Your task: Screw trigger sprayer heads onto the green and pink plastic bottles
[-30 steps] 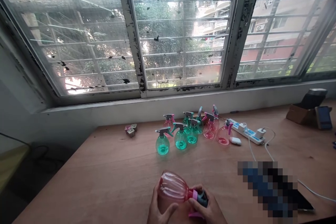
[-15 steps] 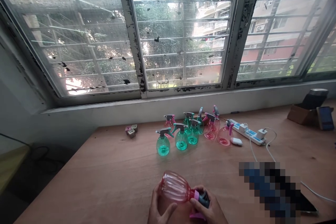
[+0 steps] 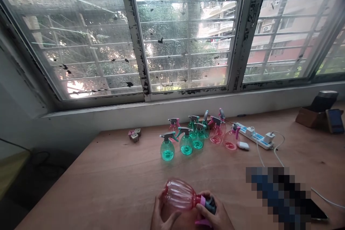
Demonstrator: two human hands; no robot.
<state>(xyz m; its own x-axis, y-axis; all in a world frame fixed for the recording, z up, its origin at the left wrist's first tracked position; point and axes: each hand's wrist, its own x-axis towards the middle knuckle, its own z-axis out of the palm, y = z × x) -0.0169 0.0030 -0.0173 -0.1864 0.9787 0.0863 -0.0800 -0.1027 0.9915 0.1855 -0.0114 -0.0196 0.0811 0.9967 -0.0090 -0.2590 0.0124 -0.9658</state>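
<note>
A clear pink spray bottle (image 3: 180,194) lies on its side between my hands at the lower middle, its base to the left and its neck to the right. My left hand (image 3: 164,212) cups the base end, fingers behind it and thumb below. With my right hand (image 3: 214,210) I grip the pink collar and the dark spray head; the pink trigger shows underneath. Farther back stand several green spray bottles (image 3: 167,150) and several pink spray bottles (image 3: 231,141), upright with sprayer heads on.
Small square blocks (image 3: 134,134) sit at the back left. A white power strip (image 3: 254,136) with plugs and cables is behind right, beside a white earphone case (image 3: 243,146). A blurred dark device (image 3: 314,206) lies at right. A cardboard box (image 3: 309,116) stands at the far right.
The held pink bottle has shifted very slightly down. Both hands keep nearly the same hold on it, and the standing bottles have not moved.
</note>
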